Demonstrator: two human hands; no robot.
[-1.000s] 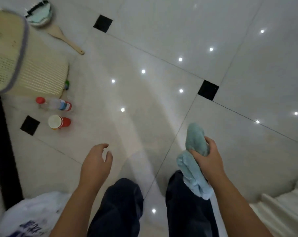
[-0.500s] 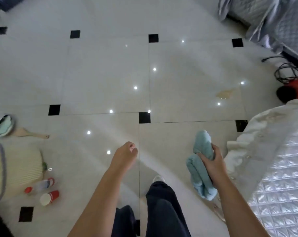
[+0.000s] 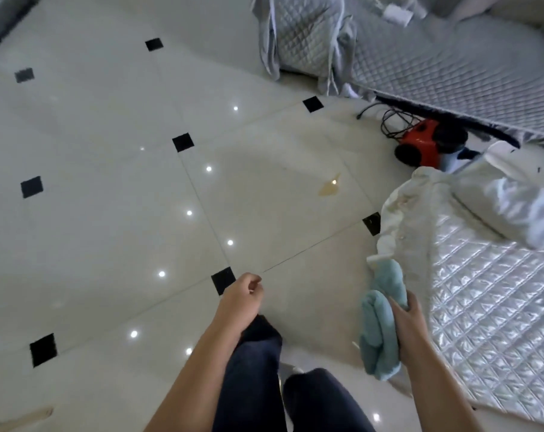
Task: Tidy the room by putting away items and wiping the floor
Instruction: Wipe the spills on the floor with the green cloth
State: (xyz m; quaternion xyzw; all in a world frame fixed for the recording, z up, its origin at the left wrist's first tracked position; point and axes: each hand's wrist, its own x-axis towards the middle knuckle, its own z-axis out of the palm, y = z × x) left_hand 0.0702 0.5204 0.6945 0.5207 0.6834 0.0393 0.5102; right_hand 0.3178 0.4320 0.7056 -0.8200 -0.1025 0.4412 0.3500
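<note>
Right hand [image 3: 409, 325] grips a bunched blue cloth [image 3: 379, 325] beside the leg. Left hand [image 3: 241, 296] hangs loosely curled, holding nothing. Yellowish spill [image 3: 329, 188] lies on the tiled floor [image 3: 108, 244] well ahead, between both hands; judged, the cloth hand must reach forward and left.

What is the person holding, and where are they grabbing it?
The right hand grips a light blue cloth around its bunched middle. The left hand holds nothing.

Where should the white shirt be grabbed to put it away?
Probably the shirt's bunched edge spilling off the mattress, approached from the floor side with the empty left hand. That edge is loose and exposed, and the right hand holds the cloth.
</note>
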